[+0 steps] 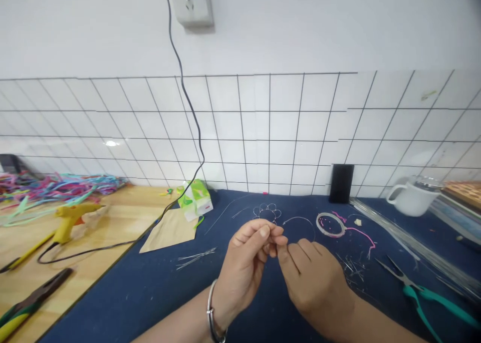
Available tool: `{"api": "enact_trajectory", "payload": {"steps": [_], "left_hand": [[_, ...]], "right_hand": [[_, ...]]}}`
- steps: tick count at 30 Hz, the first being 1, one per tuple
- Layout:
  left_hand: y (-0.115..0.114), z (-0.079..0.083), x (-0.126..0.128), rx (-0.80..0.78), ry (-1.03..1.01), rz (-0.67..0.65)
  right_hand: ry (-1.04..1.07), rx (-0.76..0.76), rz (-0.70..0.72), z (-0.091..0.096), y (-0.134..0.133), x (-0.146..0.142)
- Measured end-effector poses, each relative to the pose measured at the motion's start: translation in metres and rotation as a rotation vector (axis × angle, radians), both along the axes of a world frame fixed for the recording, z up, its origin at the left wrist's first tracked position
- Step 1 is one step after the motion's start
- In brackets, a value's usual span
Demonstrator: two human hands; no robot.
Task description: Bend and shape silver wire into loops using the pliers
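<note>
My left hand (248,258) is closed, thumb and forefinger pinched together at the middle of the dark blue mat (158,298). Against its fingertips, my right hand (315,278) is also closed, knuckles up. What they pinch looks like a thin wire and is mostly hidden by the fingers. A curved wire (300,218) arcs from beside the left fingertips to behind my right hand. Just beyond them lies a flower-shaped wire outline (278,214). Short cut wires lie left (195,257) and right (353,269) of the hands.
Green-handled pliers (413,285), a round dish (330,225) with pink bits, long wires (413,240), a black box (341,184) and a white mug (413,197) stand or lie right. Left are a tissue pack (195,199), a yellow glue gun (71,218) and dark-jawed pliers (37,295).
</note>
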State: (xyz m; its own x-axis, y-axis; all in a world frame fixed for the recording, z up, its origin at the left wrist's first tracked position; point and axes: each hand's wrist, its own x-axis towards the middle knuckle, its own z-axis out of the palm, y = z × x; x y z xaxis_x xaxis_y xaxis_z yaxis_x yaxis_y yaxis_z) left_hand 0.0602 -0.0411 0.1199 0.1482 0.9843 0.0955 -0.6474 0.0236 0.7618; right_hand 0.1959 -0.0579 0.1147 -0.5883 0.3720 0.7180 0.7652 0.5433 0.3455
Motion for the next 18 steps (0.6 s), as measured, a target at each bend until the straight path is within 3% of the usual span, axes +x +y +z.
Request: {"api": "enact_trajectory", "payload": {"steps": [5, 11, 18], "left_hand": [[0.004, -0.013, -0.002, -0.033, 0.030, -0.021], [0.011, -0.025, -0.003, 0.022, 0.132, 0.023], [0.015, -0.027, -0.007, 0.086, 0.171, 0.058]], "right_hand": [[-0.054, -0.025, 0.000, -0.012, 0.005, 0.003], [-0.136, -0.056, -0.049, -0.010, 0.007, 0.008], [-0.165, -0.049, -0.068, -0.008, 0.006, 0.010]]}}
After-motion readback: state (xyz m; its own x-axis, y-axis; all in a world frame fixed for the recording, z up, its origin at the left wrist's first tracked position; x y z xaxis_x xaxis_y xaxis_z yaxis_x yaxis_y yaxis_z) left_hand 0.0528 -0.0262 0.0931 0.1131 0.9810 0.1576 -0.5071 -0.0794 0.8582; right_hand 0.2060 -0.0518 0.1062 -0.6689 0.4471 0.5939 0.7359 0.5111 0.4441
